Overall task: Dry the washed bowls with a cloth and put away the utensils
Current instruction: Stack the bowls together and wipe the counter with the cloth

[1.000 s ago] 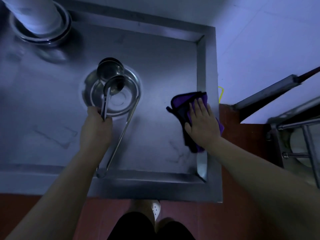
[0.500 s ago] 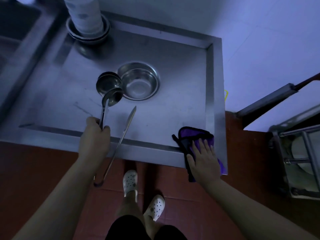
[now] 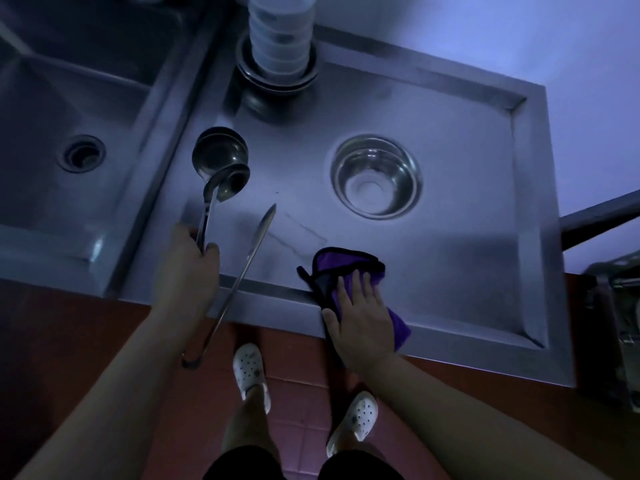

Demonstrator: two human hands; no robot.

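Note:
My left hand (image 3: 185,271) grips the handles of two steel ladles (image 3: 221,164) and a long flat steel utensil (image 3: 256,244), held over the left part of the steel counter (image 3: 485,220). The ladle bowls point away from me, and the long utensil's hooked end hangs past the counter's front edge. My right hand (image 3: 363,313) presses flat on a purple cloth (image 3: 349,268) at the counter's front edge. A steel bowl (image 3: 376,176) sits upright on the counter, apart from both hands.
A tall stack of white bowls (image 3: 280,32) stands on steel plates (image 3: 277,77) at the back of the counter. A sink basin with a drain (image 3: 81,154) lies to the left. A metal rack (image 3: 623,306) is at the right. My feet stand on red floor tiles.
The view has shifted right and back, bringing the sink into sight. My right hand slid the cloth leftward along the front edge. My left hand keeps its grip on the utensils, left of the bowl.

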